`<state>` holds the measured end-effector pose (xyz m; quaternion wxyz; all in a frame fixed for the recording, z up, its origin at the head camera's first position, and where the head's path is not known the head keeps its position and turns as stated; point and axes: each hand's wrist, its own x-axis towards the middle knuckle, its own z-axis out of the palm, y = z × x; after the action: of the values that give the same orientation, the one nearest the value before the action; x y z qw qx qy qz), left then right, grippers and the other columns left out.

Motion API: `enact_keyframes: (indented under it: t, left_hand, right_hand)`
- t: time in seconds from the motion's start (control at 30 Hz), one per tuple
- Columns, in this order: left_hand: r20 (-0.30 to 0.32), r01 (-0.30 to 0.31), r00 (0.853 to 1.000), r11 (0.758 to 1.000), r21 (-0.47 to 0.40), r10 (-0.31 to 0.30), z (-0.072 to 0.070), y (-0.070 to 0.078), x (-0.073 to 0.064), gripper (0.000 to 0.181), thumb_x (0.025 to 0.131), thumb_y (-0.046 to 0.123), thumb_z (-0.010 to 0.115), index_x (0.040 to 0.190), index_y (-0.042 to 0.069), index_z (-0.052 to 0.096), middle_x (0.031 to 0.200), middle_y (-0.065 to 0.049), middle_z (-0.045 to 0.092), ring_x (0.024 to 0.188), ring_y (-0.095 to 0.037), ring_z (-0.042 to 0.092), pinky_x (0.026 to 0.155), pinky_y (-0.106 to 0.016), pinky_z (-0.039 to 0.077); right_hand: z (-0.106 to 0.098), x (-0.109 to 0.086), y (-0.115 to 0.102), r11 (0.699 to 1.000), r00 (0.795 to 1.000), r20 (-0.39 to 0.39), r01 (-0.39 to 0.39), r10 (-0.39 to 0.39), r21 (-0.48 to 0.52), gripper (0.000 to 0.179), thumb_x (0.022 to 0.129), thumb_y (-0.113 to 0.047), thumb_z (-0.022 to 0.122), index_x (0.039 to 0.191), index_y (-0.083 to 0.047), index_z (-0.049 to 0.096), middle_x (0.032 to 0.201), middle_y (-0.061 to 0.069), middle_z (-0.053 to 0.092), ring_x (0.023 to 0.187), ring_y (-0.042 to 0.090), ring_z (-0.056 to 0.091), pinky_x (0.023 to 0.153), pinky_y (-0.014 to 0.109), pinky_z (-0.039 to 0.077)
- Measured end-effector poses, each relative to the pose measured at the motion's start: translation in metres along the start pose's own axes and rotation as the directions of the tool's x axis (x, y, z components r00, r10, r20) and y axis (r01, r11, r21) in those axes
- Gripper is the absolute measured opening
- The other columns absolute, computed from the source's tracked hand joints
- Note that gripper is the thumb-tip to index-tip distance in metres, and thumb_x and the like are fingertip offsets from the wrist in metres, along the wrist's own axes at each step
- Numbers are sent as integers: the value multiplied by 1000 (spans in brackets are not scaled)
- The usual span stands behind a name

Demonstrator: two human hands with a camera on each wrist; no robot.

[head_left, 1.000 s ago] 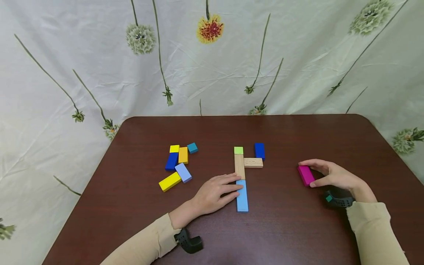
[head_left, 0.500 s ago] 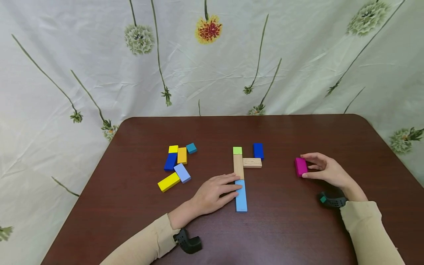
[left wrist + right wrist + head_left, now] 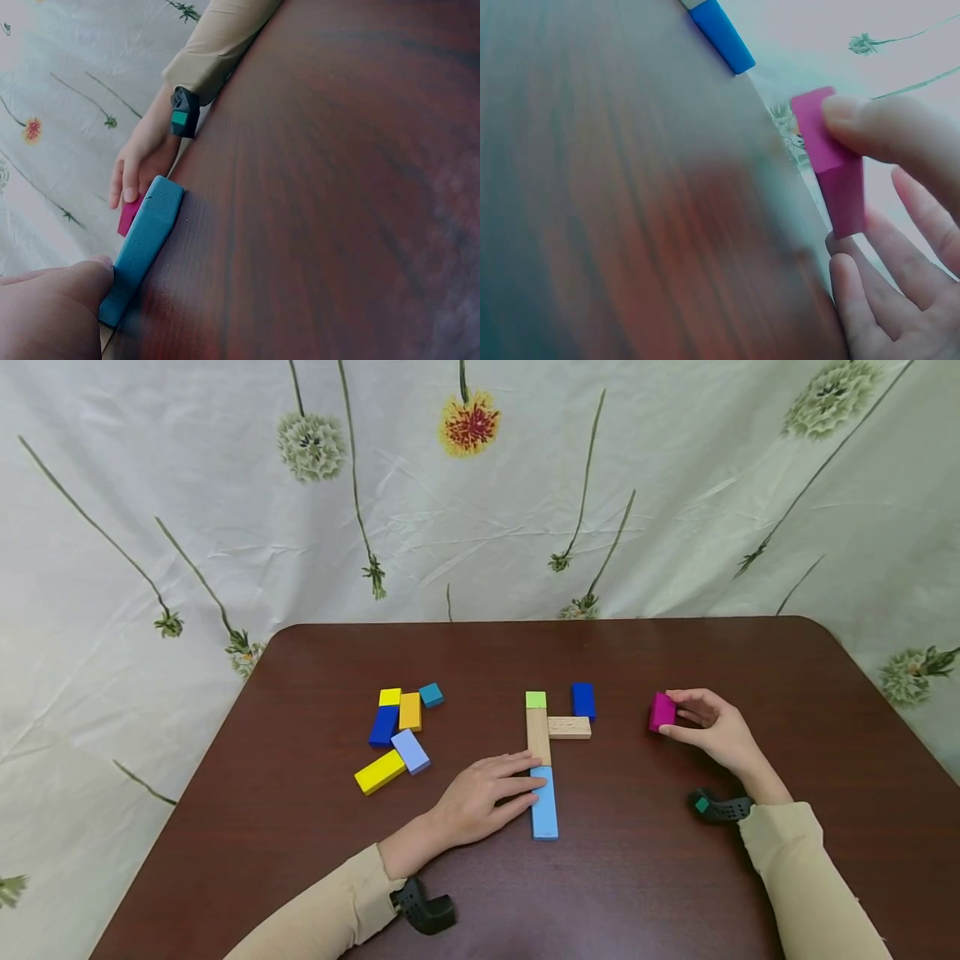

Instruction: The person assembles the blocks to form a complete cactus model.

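Observation:
Between thumb and fingertips, my right hand pinches a magenta block at the right of the table; the right wrist view shows the thumb on one face of this magenta block. My left hand rests with its fingers spread, fingertips at a long light blue block and the lower end of a plain wooden block. These two lie end to end, with a light green block at the top. A second plain wooden block juts rightward, and a dark blue block meets its far end.
Left of the layout lies a loose cluster: a long yellow block, a periwinkle block, a dark blue block, an orange block, a small yellow block and a teal block. A flowered cloth hangs behind the brown table.
My right hand has carried the magenta block leftward and farther from me, turning it more upright in the head view. My left hand and the laid-out blocks have stayed in place.

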<state>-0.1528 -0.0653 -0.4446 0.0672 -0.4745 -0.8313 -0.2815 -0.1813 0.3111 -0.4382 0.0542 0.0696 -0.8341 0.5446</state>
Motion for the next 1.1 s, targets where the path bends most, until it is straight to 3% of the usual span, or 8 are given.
enact_keyframes:
  t: [0.1, 0.23, 0.33, 0.53, 0.83, 1.1]
  left_hand:
    - [-2, -1, 1000, 1000, -1, 1, 0, 0, 0, 31, 94, 27, 58, 123, 17, 64, 137, -1, 51, 131, -17, 40, 106, -37, 33]
    - [-3, -2, 1000, 1000, -4, 2, 0, -1, 0, 31, 94, 27, 58, 123, 17, 64, 136, -1, 51, 131, -17, 40, 106, -37, 33]
    - [-1, 1, 1000, 1000, -5, -1, 0, 0, 0, 31, 94, 27, 58, 123, 17, 64, 136, -1, 51, 131, -17, 40, 106, -37, 33]
    - [1, 3, 1000, 1000, -5, -3, 0, 1, 0, 31, 94, 27, 58, 123, 17, 64, 137, -1, 51, 131, -17, 40, 106, -37, 33]
    - [-1, 3, 1000, 1000, -11, -3, 0, 1, 0, 31, 94, 26, 58, 123, 16, 64, 136, -2, 51, 131, -18, 40, 106, -38, 33]
    - [1, 2, 1000, 1000, -13, -2, -1, 2, 0, 32, 94, 25, 59, 123, 16, 64, 136, -2, 52, 131, -18, 40, 106, -38, 33]
  right_hand:
    - [5, 4, -3, 1000, 1000, -26, 5, -4, 30, 45, 80, -9, 75, 117, 4, 53, 123, -1, 57, 101, -2, 56, 85, 12, 45]
    - [14, 12, -4, 998, 999, -39, -19, 22, 64, 49, 81, -9, 74, 122, 6, 50, 132, 13, 51, 104, -1, 54, 87, 14, 44]
    - [22, 19, -6, 997, 998, -45, -44, 47, 59, 51, 83, -11, 73, 124, 6, 50, 137, 20, 46, 110, 6, 54, 90, 16, 44]
    - [40, 33, -11, 998, 994, -96, -37, 42, 49, 50, 82, -15, 74, 125, 1, 54, 131, 18, 52, 115, 24, 53, 91, 20, 44]
    - [60, 56, -13, 991, 990, -135, -33, 50, 129, 50, 81, -13, 75, 123, 3, 53, 130, 18, 53, 120, 29, 51, 97, 30, 42]
    - [72, 72, -13, 990, 983, -160, -76, 95, 121, 52, 82, -15, 74, 124, 3, 51, 131, 17, 52, 122, 29, 50, 98, 33, 41]
